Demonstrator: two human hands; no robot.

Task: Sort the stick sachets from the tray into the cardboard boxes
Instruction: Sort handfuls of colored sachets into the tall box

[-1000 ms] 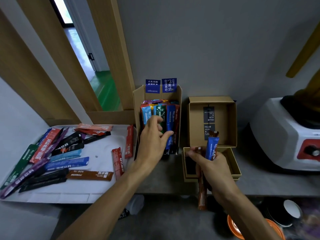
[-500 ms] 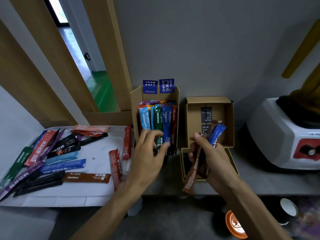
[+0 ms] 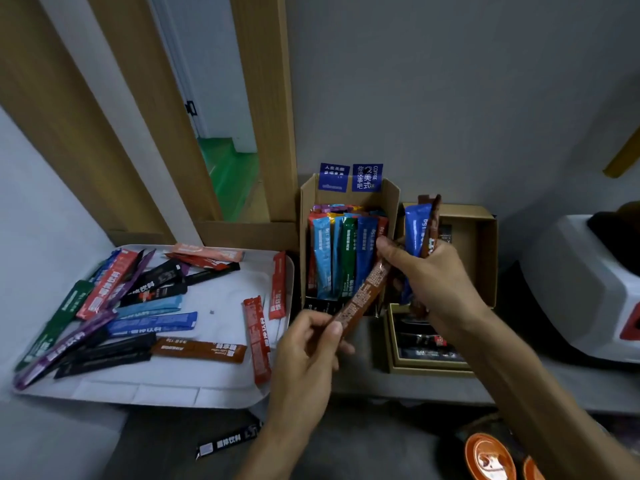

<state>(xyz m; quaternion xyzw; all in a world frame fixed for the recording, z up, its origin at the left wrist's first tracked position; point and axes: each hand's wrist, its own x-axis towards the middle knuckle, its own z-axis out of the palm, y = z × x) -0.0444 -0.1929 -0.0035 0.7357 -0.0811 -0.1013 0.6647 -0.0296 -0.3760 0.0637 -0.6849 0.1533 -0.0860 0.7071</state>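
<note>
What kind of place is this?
Probably a home, perhaps a kitchen corner: a wooden door frame opens onto a green floor, a white appliance stands on the grey surface, and coffee stick sachets fill a cardboard box.

Scene is lit dimly and evenly; no glare is seen. The brightest patch is found at the open doorway with glossy green floor [image 3: 230, 168], probably daylight. The tan wooden door frame [image 3: 263, 98] is bowed by wide-angle distortion. Print on the brown foil stick sachet [image 3: 363, 299] is smeared. The bottom edge is lost in shadow.
</note>
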